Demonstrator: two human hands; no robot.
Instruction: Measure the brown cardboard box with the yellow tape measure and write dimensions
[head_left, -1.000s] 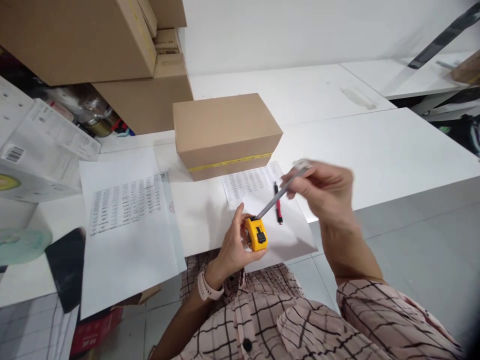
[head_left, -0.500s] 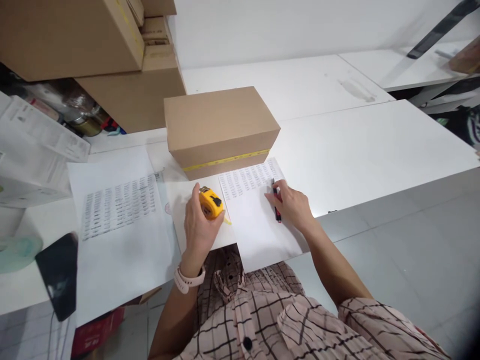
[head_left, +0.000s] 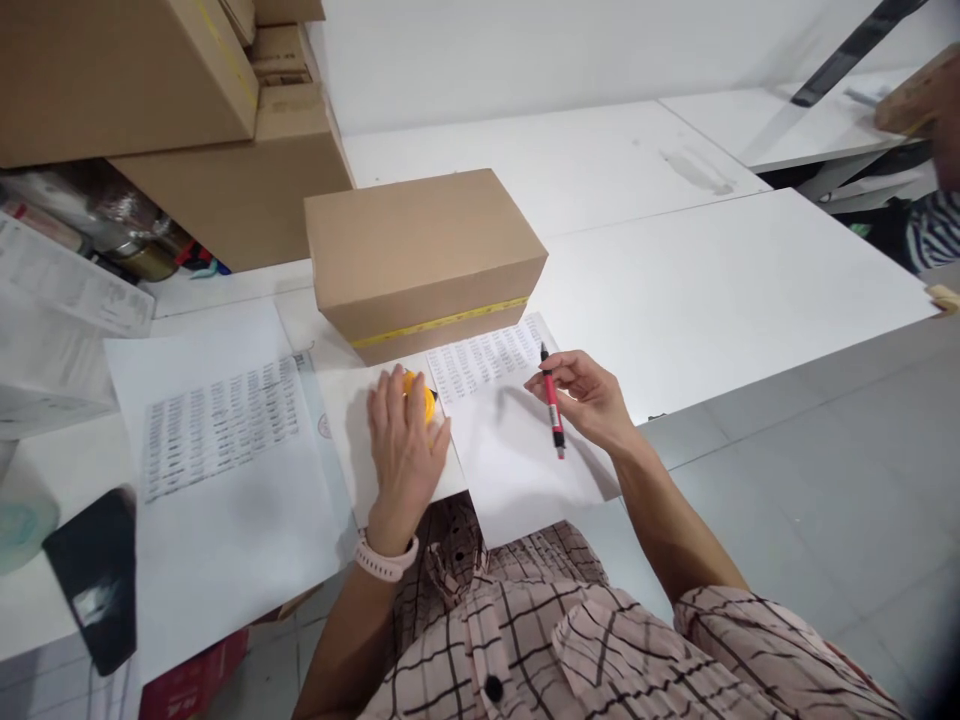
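Observation:
My left hand [head_left: 405, 450], palm down, covers much of a yellow tape measure [head_left: 429, 402] on the white table. Its fingers lie over the case and the thumb sits at the near side; part of the grip is hidden. In my right hand [head_left: 589, 395] a red and black pen [head_left: 552, 405] is held between thumb and fingers, tip pointing away from me. Below the pen lies a sheet of paper [head_left: 517, 480] with rows of small print at its top. A closed cardboard box [head_left: 427, 250] with yellow tape along its side stands just behind both hands.
Another printed sheet [head_left: 247, 540] lies on the left, beside a dark flat device [head_left: 97, 585]. Large cardboard boxes [head_left: 232, 200] are stacked at the back left. The white table [head_left: 675, 290] extends right. Part of another person in striped clothing [head_left: 934, 230] shows at the right edge.
My left hand has turned palm down over the tape measure, which it held between fingers and thumb before. My right hand has lifted and tilted the pen. The view has shifted slightly right.

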